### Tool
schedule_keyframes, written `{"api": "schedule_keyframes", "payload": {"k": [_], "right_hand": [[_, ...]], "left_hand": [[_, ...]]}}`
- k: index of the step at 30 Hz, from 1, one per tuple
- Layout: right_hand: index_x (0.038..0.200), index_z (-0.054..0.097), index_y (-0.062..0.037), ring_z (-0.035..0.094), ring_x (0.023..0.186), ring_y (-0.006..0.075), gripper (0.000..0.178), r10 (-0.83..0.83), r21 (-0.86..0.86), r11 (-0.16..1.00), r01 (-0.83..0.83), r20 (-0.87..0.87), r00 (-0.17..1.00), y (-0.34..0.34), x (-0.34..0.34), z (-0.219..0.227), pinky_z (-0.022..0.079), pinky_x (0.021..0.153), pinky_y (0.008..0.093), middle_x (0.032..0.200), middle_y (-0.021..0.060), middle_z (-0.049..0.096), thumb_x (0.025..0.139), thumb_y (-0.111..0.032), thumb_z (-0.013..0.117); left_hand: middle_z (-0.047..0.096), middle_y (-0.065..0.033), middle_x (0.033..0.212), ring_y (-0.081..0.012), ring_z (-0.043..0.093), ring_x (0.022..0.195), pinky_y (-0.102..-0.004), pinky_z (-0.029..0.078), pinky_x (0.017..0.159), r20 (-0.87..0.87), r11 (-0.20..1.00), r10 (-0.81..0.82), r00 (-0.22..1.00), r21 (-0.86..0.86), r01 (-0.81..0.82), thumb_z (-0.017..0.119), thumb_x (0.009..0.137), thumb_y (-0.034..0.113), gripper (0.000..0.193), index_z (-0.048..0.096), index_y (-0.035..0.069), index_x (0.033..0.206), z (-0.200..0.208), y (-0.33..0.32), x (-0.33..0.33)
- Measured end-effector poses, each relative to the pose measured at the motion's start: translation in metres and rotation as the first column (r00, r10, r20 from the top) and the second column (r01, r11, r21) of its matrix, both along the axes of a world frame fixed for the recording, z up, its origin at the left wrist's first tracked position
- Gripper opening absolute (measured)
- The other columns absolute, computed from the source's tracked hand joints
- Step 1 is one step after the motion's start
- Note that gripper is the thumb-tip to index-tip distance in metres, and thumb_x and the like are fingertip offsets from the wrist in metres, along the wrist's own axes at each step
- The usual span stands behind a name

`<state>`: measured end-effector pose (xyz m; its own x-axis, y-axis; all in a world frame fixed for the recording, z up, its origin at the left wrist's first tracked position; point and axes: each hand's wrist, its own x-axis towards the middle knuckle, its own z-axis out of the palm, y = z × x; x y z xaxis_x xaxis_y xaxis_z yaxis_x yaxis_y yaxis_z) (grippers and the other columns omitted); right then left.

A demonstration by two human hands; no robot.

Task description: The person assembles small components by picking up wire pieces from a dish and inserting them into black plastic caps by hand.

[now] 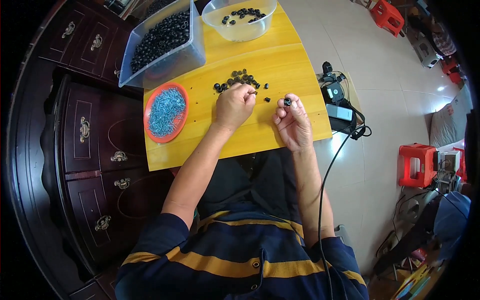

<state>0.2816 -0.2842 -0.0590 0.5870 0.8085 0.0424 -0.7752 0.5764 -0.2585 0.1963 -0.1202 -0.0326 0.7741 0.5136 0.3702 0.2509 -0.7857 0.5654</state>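
Note:
My right hand [293, 125] is raised over the table's right side, palm up. Its thumb and fingers pinch a small black round plastic part [287, 102] with a hollow end. My left hand [234, 106] is closed in a pinch, back of the hand upward, beside a loose pile of black plastic parts [235, 80]. A dark bit shows at its fingertips; whether it is held I cannot tell. Between the hands a single black part [267, 99] lies on the yellow table [210, 145]. Left of my left hand, an orange-red dish [185, 107] holds many thin, shiny bluish metal pieces.
A translucent bin [175, 65] full of black parts stands at the far left, beside a clear bowl [240, 34] with several more. Dark wooden drawers [82, 130] flank the left. Devices with cables [337, 97] sit right of the table; a cable crosses my right arm. Red stools [417, 162] stand farther right.

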Motion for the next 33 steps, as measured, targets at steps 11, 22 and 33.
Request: {"api": "schedule_keyframes", "payload": {"k": [11, 22, 33], "right_hand": [[0.114, 0.059, -0.0074, 0.064, 0.079, 0.0118, 0.020, 0.033, -0.260, 0.965, -0.010, 0.084, 0.996, 0.013, -0.023, 0.012, 0.053, 0.075, 0.0256, 0.099, 0.0067, 0.067, 0.096, -0.016, 0.062], [0.109, 0.062, -0.0069, 0.063, 0.080, 0.0112, 0.017, 0.107, -0.379, 0.922, -0.074, 0.067, 0.992, 0.029, -0.061, 0.019, 0.052, 0.076, 0.0252, 0.096, 0.0044, 0.068, 0.094, -0.015, 0.065], [0.108, 0.062, -0.0041, 0.063, 0.082, 0.0127, 0.016, 0.124, -0.335, 0.938, -0.093, 0.075, 0.989, 0.036, -0.073, 0.020, 0.052, 0.077, 0.0273, 0.092, 0.0039, 0.066, 0.095, -0.013, 0.062]], "left_hand": [[0.062, 0.0000, 0.074, -0.0039, 0.061, 0.062, -0.0211, 0.049, 0.058, 0.244, 0.804, 0.034, 0.969, -0.583, 0.119, 0.064, 0.078, -0.004, 0.010, 0.058, 0.001, 0.085, 0.031, -0.028, -0.045], [0.066, -0.0006, 0.080, -0.0041, 0.062, 0.068, -0.0194, 0.050, 0.061, 0.352, 0.852, 0.029, 0.936, -0.498, 0.161, 0.061, 0.082, -0.008, 0.011, 0.063, 0.000, 0.090, 0.044, -0.043, -0.076], [0.068, -0.0014, 0.077, -0.0037, 0.063, 0.067, -0.0188, 0.051, 0.062, 0.288, 0.791, 0.062, 0.956, -0.598, 0.129, 0.062, 0.087, -0.004, 0.008, 0.065, -0.002, 0.093, 0.039, -0.033, -0.085]]}}
